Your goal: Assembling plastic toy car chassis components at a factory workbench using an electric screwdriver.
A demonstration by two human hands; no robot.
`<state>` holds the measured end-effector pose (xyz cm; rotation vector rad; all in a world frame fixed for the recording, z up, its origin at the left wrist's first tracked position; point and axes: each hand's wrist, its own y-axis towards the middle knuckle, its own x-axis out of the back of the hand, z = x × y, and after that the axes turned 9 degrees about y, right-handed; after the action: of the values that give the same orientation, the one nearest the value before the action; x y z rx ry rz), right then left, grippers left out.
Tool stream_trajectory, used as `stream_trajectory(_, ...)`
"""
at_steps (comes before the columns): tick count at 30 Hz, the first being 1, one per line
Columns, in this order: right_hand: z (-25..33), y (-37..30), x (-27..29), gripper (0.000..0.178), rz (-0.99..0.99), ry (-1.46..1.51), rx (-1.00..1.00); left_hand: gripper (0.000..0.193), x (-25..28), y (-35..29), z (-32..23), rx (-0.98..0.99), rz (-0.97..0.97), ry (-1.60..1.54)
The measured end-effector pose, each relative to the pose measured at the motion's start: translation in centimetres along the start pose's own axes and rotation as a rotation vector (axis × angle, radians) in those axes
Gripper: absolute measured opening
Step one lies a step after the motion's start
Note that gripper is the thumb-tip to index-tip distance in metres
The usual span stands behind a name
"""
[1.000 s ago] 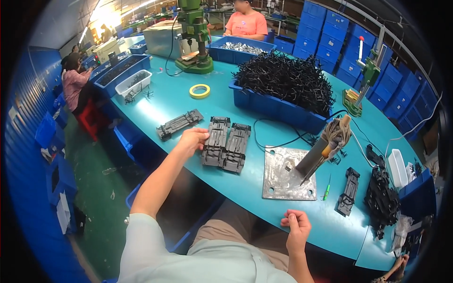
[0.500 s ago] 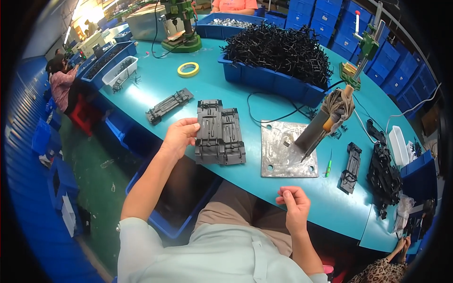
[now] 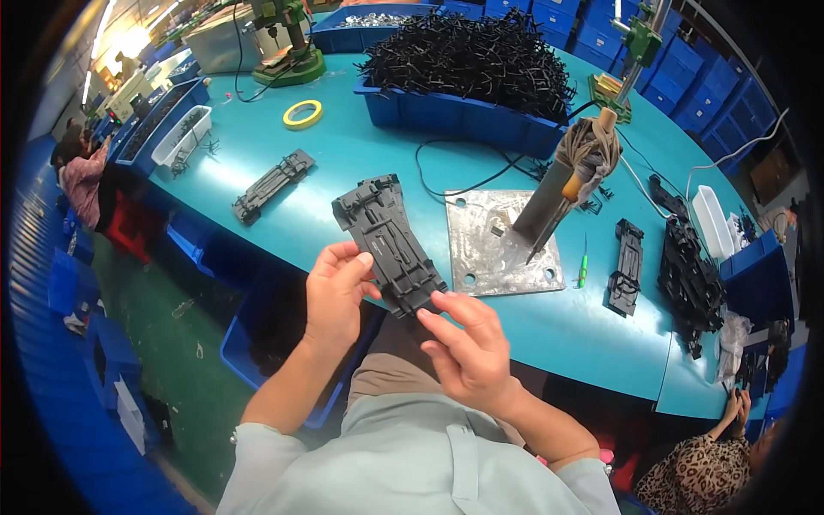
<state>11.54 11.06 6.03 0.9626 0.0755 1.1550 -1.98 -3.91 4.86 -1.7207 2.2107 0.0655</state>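
Plastic chassis (image 3: 388, 245), black and ribbed, sat tilted in the person's hands above the near edge of the teal worktop (image 3: 558, 330). The left hand (image 3: 336, 292) had its grip clamped on the chassis's left side, thumb across the upper face. The right hand (image 3: 472, 352) reached the lower end with its fingertips; whether its grip pinched the piece could not be told. Metal plate (image 3: 481, 232) and green screwdriver (image 3: 584, 270) lay to the right, a similar black part (image 3: 275, 186) to the left.
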Motion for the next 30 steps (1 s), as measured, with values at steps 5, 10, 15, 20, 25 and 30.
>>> stream_trajectory(5, -0.6, -0.3, -0.9, 0.051, 0.038, -0.140, -0.035, 0.024, -2.3, -1.0, 0.8, -0.042, -0.043, -0.004)
stream_trajectory(10, -2.4, -1.4, -2.6, 0.070, -0.093, 0.012, 0.001, 0.030, -2.5, -2.1, 1.2, -0.051, -0.136, 0.172)
stream_trajectory(15, -2.6, -2.5, -4.5, 0.059, -0.179, 0.078, 0.080, 0.037, 0.8, -2.8, 2.6, -0.092, -0.036, 0.103)
stream_trajectory(20, -1.7, -2.9, -2.8, 0.052, -0.204, 0.267, 0.027, 0.031, -3.6, -6.2, 1.1, -0.434, 0.035, 0.330)
stream_trajectory(25, -0.7, -2.5, -0.8, 0.041, -0.137, 0.847, -0.462, 0.023, -4.3, -7.7, 0.1, -0.286, 0.143, 0.120)
stream_trajectory(30, -0.1, -4.1, -0.2, 0.032, -0.125, 1.158, -0.561, 0.018, -2.5, -10.2, 0.7, -0.338, 0.181, 0.226)
